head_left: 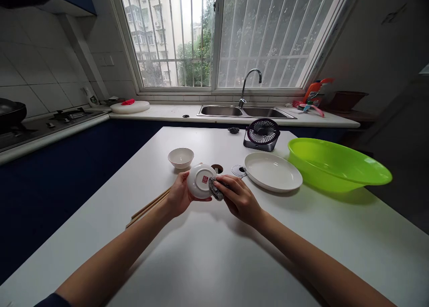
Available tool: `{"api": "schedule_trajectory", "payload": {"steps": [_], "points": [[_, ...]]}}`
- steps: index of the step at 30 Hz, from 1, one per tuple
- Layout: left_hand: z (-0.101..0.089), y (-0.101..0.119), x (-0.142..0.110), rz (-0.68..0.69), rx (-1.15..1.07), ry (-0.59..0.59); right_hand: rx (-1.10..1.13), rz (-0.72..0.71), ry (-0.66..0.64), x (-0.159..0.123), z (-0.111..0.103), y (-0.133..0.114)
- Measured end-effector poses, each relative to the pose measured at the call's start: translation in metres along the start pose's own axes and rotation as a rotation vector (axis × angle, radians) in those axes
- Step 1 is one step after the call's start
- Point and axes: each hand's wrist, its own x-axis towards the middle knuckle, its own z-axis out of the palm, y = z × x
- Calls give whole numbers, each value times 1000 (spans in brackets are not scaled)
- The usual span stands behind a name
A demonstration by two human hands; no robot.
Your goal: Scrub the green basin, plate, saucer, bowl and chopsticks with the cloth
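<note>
Above the white table, my left hand [181, 194] grips a small white dish [197, 184] by its left edge. The dish's underside faces me and bears a red square mark. My right hand [240, 197] is closed around a grey scouring pad [216, 189], which touches the right side of the dish. Behind the dish stands a white bowl [181, 157]. A pair of wooden chopsticks [147, 208] lies left of my left hand, partly hidden by my forearm. To the right of my right hand rests a large white plate [273, 172].
A green basin [338, 166] sits at the table's right side. Behind the plate is a small black fan [262, 135], with a dark scrubber [233, 130] to its left. A round hole [217, 169] and its cover [238, 170] show in the tabletop. A double sink [221, 111] lies beneath the window.
</note>
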Motion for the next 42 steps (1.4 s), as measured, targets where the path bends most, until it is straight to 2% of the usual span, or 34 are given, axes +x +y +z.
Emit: {"api": "schedule_trajectory", "payload": {"steps": [7,16,20,23,34,42], "points": [[1,4,-2,-31,81,-17,75,80,46,-3,2,2],[2,5,-3,-58,182,-39,252,284,66,-5,3,4],[3,4,-5,-70,212,-98,322,424,49,-2,1,4],[4,4,-7,-69,241,-148,336,478,51,2,-1,4],[3,4,-10,-136,154,-364,152,319,95,1,3,-4],[2,-1,-9,-79,128,-353,139,242,121,9,-2,-11]]}}
